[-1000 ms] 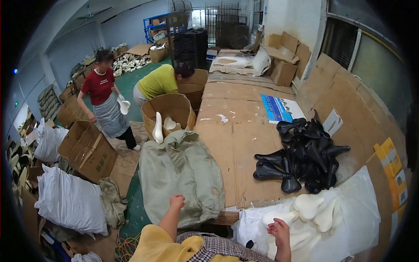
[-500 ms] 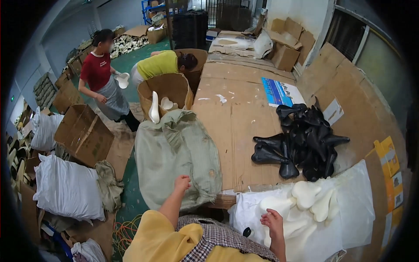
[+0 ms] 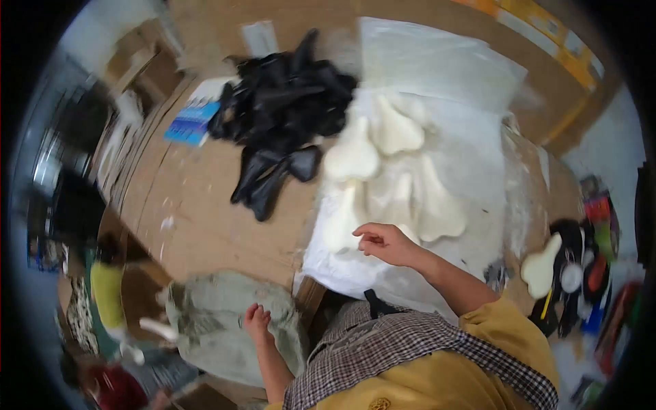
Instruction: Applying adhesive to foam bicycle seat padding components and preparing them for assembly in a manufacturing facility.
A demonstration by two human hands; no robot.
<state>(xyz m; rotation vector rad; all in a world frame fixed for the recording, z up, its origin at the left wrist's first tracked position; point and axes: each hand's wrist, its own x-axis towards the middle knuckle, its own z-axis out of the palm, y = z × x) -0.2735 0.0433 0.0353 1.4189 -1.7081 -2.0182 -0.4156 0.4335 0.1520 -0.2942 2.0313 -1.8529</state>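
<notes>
My right hand (image 3: 386, 244) is over the near cream bike-saddle-shaped pad (image 3: 344, 215), its fingers bent but apart and nothing visible in them. Whether the fingertips touch the pad I cannot tell. Several more cream pads, one a broad pad (image 3: 439, 201), lie on a white sheet (image 3: 478, 130). Over the grey-green cloth sack (image 3: 212, 335) at the table's near left is my left hand (image 3: 257, 322), fingers curled in and apparently holding nothing. Beyond the pads, black saddle-shaped pieces (image 3: 287, 102) make a glossy heap, with a few (image 3: 263, 181) at its near side.
A blue and white printed card (image 3: 195, 123) lies on the cardboard-covered table (image 3: 184, 198). Another cream pad (image 3: 541, 266) sits among tools at the right. At lower left are a person in yellow-green (image 3: 108, 294) and one in red (image 3: 116, 388).
My view has swung right, bringing the cream pads to the middle and tools into sight at the right. My right hand has reached forward over the near pads. My left hand stays by the sack.
</notes>
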